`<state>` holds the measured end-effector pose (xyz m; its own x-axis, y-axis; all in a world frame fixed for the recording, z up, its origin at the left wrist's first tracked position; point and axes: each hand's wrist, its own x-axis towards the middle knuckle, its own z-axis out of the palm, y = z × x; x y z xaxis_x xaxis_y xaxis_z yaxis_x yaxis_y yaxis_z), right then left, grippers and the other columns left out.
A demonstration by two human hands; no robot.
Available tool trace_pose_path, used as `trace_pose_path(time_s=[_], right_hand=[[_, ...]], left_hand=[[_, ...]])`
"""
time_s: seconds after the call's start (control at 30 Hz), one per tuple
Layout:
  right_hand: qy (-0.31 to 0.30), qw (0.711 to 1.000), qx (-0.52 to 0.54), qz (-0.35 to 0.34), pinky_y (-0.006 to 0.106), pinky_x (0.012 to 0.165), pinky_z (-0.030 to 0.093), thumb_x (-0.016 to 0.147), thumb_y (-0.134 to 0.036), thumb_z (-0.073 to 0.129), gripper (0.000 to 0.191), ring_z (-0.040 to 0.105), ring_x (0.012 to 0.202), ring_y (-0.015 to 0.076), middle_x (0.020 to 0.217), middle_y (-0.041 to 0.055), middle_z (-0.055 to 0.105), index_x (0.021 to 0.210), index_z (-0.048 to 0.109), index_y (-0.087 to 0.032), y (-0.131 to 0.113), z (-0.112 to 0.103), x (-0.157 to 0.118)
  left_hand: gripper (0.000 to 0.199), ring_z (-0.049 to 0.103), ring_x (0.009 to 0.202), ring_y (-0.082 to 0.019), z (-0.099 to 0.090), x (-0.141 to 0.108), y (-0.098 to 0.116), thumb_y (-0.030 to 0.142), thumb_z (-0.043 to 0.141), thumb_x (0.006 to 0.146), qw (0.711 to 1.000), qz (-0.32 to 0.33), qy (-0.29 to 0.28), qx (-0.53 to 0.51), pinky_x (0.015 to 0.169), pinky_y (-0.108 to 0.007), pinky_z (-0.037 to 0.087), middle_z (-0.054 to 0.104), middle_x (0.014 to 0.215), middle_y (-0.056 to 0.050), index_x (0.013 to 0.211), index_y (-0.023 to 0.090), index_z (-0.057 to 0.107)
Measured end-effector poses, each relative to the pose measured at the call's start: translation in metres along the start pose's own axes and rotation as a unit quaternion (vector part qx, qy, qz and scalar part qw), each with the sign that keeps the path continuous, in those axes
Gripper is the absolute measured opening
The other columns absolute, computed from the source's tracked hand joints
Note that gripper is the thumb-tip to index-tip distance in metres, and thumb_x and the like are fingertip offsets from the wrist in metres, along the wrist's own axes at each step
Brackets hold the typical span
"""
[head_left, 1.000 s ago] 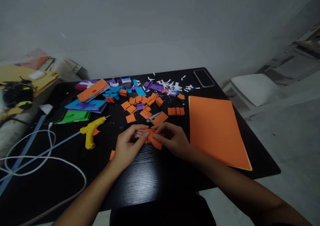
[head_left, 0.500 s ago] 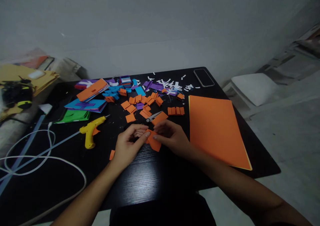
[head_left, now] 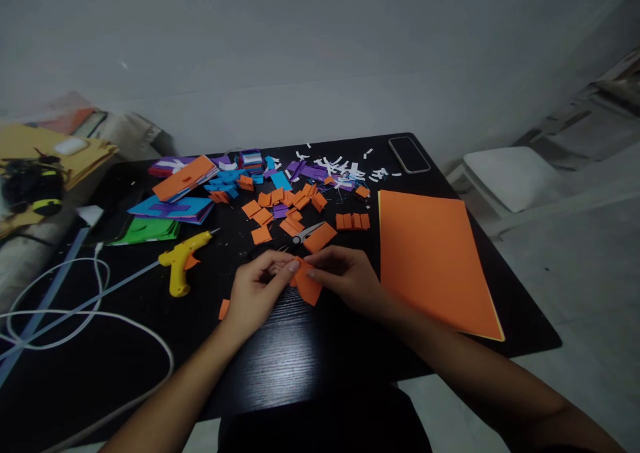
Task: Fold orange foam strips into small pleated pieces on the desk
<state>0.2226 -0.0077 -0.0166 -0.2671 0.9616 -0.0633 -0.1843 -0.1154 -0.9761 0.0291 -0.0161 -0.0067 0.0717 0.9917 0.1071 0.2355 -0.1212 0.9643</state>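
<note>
A small piece of orange paper [head_left: 307,285] is pinched between my two hands above the black table. My left hand [head_left: 261,286] grips its left edge between thumb and fingers. On the opposite side, my right hand [head_left: 346,276] holds the upper right edge, thumb in front. The fingertips behind the paper are partly hidden. Just beyond my hands lie scissors [head_left: 303,235], their handles partly covered by my left hand, beside a flat orange paper piece [head_left: 320,237]. Several folded orange pieces [head_left: 295,203] are spread further back.
A yellow glue gun [head_left: 181,263] lies left, near a looping white cable [head_left: 150,333]. Large orange sheets [head_left: 430,259] lie right, a phone [head_left: 409,155] at the far right corner. White paper scraps [head_left: 340,168] litter the back; folded coloured paper [head_left: 173,209] is stacked at back left.
My hands stay almost in place, both still holding the orange paper. The paper has shifted and turned very slightly, and the left fingers have moved a little.
</note>
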Motion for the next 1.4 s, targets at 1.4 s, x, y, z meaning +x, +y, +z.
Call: trace_pose_path(time_s=[1.4], right_hand=[[0.050, 0.993, -0.074, -0.077, 0.033, 0.082, 0.062, 0.080, -0.025, 0.079, 0.006, 0.076, 0.086, 0.0200, 0.091, 0.0030, 0.081, 0.085, 0.081, -0.024, -0.0034, 0.0003, -0.0040]], left_hand=[[0.026, 0.058, 0.060, -0.013, 0.0010, 0.0022, 0.0034, 0.041, 0.079, 0.082, 0.997, -0.060, 0.012, -0.048, 0.058, -0.023, 0.046, 0.071, 0.069, -0.003, 0.082, 0.015, 0.078]])
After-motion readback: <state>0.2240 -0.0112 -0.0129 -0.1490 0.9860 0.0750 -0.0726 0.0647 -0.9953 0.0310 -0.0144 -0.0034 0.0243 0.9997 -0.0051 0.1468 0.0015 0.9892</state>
